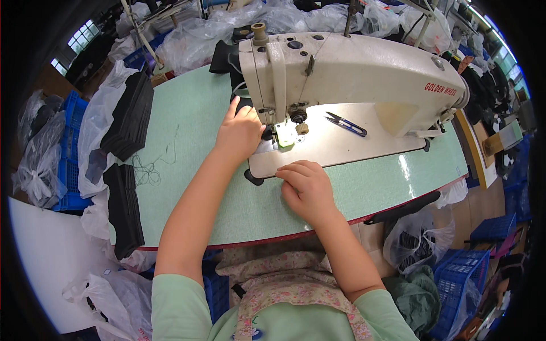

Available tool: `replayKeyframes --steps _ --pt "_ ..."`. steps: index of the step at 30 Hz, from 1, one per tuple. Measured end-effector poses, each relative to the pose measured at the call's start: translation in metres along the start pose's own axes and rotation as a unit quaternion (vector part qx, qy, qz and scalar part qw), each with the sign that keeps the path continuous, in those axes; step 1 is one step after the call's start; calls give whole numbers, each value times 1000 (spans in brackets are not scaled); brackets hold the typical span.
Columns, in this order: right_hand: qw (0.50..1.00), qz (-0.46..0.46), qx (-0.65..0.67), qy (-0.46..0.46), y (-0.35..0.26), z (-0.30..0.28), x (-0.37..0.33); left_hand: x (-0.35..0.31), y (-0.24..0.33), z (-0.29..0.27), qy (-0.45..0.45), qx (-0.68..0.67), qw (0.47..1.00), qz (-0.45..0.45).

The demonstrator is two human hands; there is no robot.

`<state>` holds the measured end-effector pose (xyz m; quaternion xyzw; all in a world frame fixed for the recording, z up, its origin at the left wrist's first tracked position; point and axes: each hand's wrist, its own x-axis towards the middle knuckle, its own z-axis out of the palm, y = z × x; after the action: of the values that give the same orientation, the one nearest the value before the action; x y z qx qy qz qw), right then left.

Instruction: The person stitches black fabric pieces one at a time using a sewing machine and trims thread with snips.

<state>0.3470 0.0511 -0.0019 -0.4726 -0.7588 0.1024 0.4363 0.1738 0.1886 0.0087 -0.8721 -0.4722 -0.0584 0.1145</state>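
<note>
A cream industrial sewing machine [352, 74] stands on a pale green table [193, 170]. My left hand [239, 132] lies flat to the left of the needle, pressing a piece of black fabric [253, 177] whose edge shows below my wrist. My right hand [306, 187] rests with curled fingers at the front edge of the machine's metal plate [341, 145], fingertips touching it. Most of the black fabric is hidden under my left hand. More black fabric [224, 57] hangs behind the machine head.
Thread snips with blue handles [346, 124] lie on the machine bed right of the needle. Stacks of black cut pieces [129, 119] [125, 210] sit on the table's left edge. Clear plastic bags and blue crates surround the table; loose thread [149, 167] lies on it.
</note>
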Motion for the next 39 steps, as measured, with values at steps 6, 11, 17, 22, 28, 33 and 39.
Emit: replayKeyframes --steps 6,11,17,22,28,33,39 --pt "1000 -1 30 -1 1 4 3 0 -6 -5 -43 53 998 -1" --pt "999 4 39 2 5 -7 -2 -57 -31 -25 195 4 976 -95" --pt "999 -1 44 -6 -1 -1 3 -223 -187 -84 -34 50 859 -508" --pt "999 -1 41 2 -1 0 2 -294 -218 -62 68 -73 861 -498" --pt "998 18 56 -4 0 -3 0 -320 -251 -82 118 -133 771 -612" --pt "999 15 47 -11 -3 -1 1 -337 -246 -119 263 156 802 -514" --pt "998 19 56 -17 3 1 -1 -258 -157 -161 322 51 776 -540"
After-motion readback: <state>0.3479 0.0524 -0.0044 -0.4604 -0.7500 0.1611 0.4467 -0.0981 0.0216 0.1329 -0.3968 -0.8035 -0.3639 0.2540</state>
